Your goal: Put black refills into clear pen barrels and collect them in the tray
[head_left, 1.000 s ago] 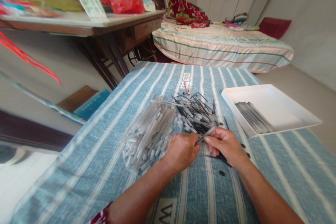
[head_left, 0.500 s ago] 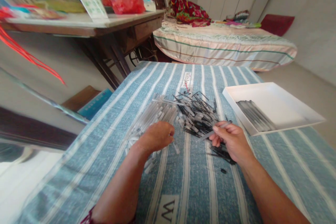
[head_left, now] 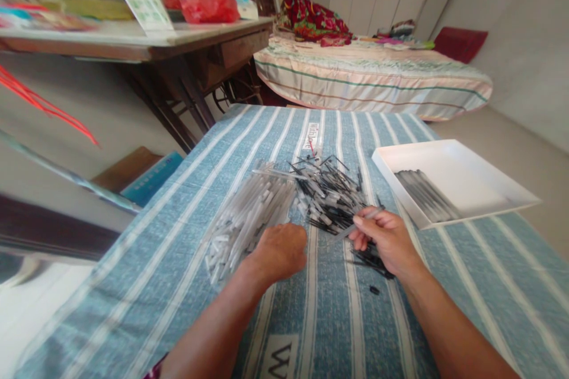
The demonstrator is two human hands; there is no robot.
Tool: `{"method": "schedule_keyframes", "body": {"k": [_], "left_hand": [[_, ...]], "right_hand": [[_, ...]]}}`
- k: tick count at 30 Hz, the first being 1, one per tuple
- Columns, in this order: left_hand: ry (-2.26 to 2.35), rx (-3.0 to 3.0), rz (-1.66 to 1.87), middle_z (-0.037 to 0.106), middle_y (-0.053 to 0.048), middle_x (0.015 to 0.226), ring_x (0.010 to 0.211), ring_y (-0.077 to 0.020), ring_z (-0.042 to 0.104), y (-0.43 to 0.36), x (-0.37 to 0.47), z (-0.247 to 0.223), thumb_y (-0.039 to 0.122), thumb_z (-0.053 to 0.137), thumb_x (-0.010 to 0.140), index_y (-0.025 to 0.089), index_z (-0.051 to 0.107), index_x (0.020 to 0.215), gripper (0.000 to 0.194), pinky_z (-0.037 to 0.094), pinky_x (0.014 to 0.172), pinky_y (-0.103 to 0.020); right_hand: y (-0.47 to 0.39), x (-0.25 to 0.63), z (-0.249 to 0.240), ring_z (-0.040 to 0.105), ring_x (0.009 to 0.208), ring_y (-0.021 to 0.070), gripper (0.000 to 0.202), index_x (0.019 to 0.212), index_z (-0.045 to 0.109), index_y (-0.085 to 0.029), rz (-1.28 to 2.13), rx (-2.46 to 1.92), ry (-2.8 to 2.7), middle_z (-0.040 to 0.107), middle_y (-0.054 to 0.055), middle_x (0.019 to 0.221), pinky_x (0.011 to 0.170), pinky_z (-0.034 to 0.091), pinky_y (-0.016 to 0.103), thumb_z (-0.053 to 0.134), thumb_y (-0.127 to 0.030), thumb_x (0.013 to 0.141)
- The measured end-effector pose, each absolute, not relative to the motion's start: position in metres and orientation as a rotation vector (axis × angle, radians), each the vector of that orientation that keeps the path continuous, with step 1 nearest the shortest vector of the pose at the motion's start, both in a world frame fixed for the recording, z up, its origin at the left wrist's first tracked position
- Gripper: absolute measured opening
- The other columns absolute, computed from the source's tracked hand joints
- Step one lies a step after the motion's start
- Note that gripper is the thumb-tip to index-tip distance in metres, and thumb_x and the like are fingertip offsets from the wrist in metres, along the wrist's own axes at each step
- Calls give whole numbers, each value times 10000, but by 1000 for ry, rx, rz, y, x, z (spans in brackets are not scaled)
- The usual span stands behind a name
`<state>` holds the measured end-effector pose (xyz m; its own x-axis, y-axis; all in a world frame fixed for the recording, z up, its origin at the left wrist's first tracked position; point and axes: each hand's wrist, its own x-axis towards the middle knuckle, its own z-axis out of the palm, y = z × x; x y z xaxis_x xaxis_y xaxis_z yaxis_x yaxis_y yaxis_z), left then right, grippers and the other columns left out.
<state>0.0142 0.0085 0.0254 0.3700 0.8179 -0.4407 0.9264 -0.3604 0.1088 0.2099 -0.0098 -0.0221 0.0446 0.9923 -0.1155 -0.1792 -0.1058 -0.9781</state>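
Note:
My left hand (head_left: 281,250) is closed at the right edge of a pile of clear, whitish plastic tubes (head_left: 249,210); what its fingers hold, if anything, is hidden. Between thumb and fingers, my right hand (head_left: 382,237) pinches a translucent grey pen (head_left: 349,230), slanting down to the left. It is beside a heap of black and clear thin pen parts (head_left: 331,192). More black parts (head_left: 373,260) lie beneath and beside the right hand. One small black cap (head_left: 374,290) sits nearer the front. A row of grey pens (head_left: 424,192) rests inside a white box (head_left: 482,180) at the right.
Blue striped cloth (head_left: 178,284) covers the table. A wooden desk (head_left: 191,41) holding a red plastic bag (head_left: 208,0) stands at the back left. Behind the table is a bed (head_left: 373,74). Red strings (head_left: 48,108) hang at the left.
My left hand has moved right, away from the clear tubes and closer to my right hand. My right hand keeps its hold on the pen. The view has shifted slightly.

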Motion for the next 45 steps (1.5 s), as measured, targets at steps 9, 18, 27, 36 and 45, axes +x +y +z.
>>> {"method": "schedule_keyframes", "body": {"k": [9, 18, 27, 36, 45], "left_hand": [[1335, 2312, 51, 558, 2, 594, 565, -135, 528, 17, 9, 24, 182, 461, 726, 174, 548, 642, 121, 353, 525, -217], [1205, 2021, 381, 468, 48, 565, 533, -87, 422, 15, 10, 18, 195, 509, 736, 159, 518, 658, 86, 282, 495, -193], [1079, 1703, 520, 439, 59, 542, 496, -72, 394, 15, 13, 20, 268, 553, 748, 150, 557, 688, 132, 291, 459, -178], [1064, 1405, 531, 494, 59, 513, 402, -52, 375, 13, 20, 18, 377, 542, 771, 150, 581, 719, 236, 252, 390, -173], [1006, 1155, 635, 442, 85, 459, 342, -25, 302, 12, 27, 11, 361, 630, 682, 150, 531, 697, 234, 180, 352, -164]], "right_hand": [[-11, 211, -19, 581, 388, 123, 209, 768, 603, -150, 1286, -1042, -910, 697, 39, 569, 381, 442, 212, 706, -326, 724], [-9, 210, -19, 594, 407, 125, 170, 759, 621, -152, 1245, -968, -870, 708, 39, 608, 401, 466, 225, 701, -300, 733], [-12, 206, -17, 602, 420, 139, 174, 755, 616, -151, 1294, -942, -887, 705, 43, 595, 407, 469, 236, 693, -307, 738], [-12, 204, -13, 603, 421, 138, 160, 741, 612, -158, 1276, -896, -851, 705, 41, 602, 415, 471, 240, 681, -301, 749], [-13, 202, -15, 620, 435, 154, 171, 784, 576, -174, 1306, -865, -838, 707, 30, 598, 438, 491, 260, 698, -279, 727]]}}
